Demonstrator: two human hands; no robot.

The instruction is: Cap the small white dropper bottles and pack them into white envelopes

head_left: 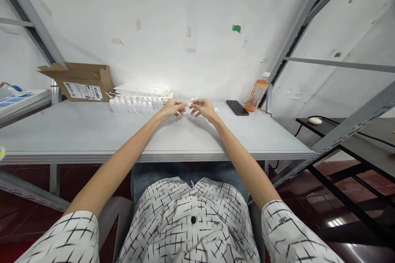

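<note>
Left grip (171,108): one, bare hand, thumb and forefinger pinched nearly together on a small white piece (189,105), the other fingers loosely curled.

Right grip (204,108): one, bare hand, closed in a like pinch on the same piece from the opposite side, remaining fingers bent. Exact form of the piece too small to tell; it sits between the two sets of fingertips, above the worktop (77,131).

White bottles (131,105): a group, small, upright, standing close together in rows just left of the left grip; several at the far left end bear thin curved white tips.

White stack (142,89): flat, directly behind the bottles, beyond and left of the left grip.

Cardboard box (84,84): one, brown, flaps open, printed white label on the front; well to the left of the left grip.

White scraps (217,110): small, loose, just right of the right grip.

Phone (237,108): one, dark, lying flat, farther right of the right grip.

Drink bottle (257,94): one, orange contents, white cap, beside the phone on the side away from the right grip.
</note>
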